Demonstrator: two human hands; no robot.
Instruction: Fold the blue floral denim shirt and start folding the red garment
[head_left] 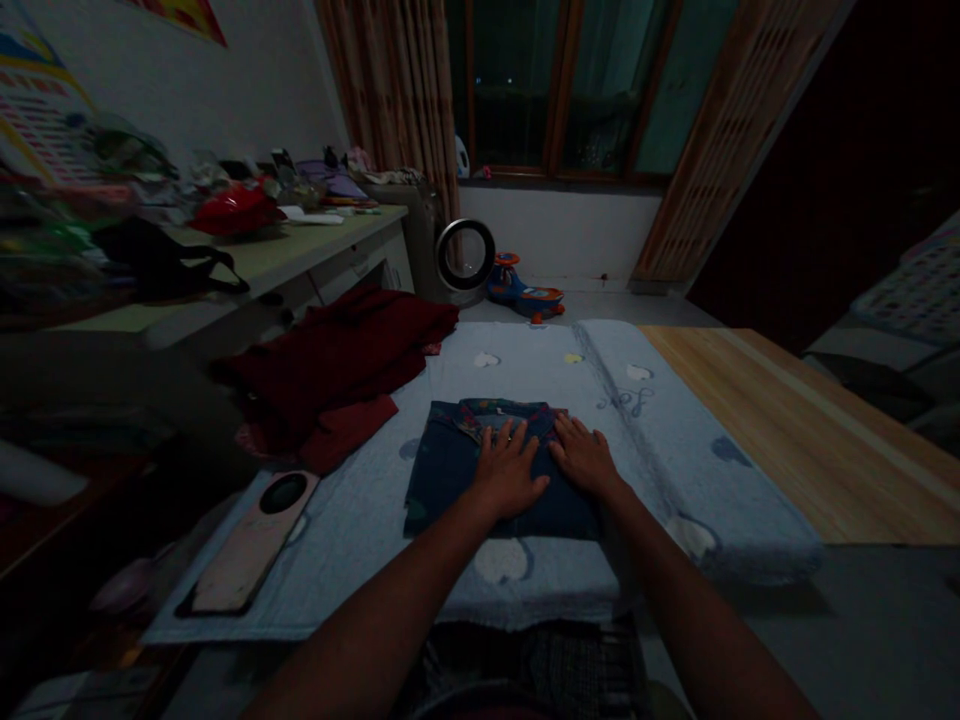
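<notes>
Both hands lie flat and open, palms down, in the head view: the left hand (508,468) and the right hand (583,455) rest side by side on a folded dark-blue denim garment (450,470), fingers spread toward its collar end, gripping nothing. That garment sits square on a pale blue towel (360,520) with small printed shapes, spread over the wooden tabletop (787,420). To press such a fold well, I judge the palms should bear evenly and slide outward from the middle toward the edges, so that trapped bulk is pushed out without dragging the layers askew or rucking the towel beneath. A heap of dark red clothes (337,360) lies just to the left, and a flat pink board with an oval hole (251,545) rests on the towel's near left corner. Posters hang on the far left wall (37,110), but their print is too blurred to read, and no brand or label shows on the denim.
</notes>
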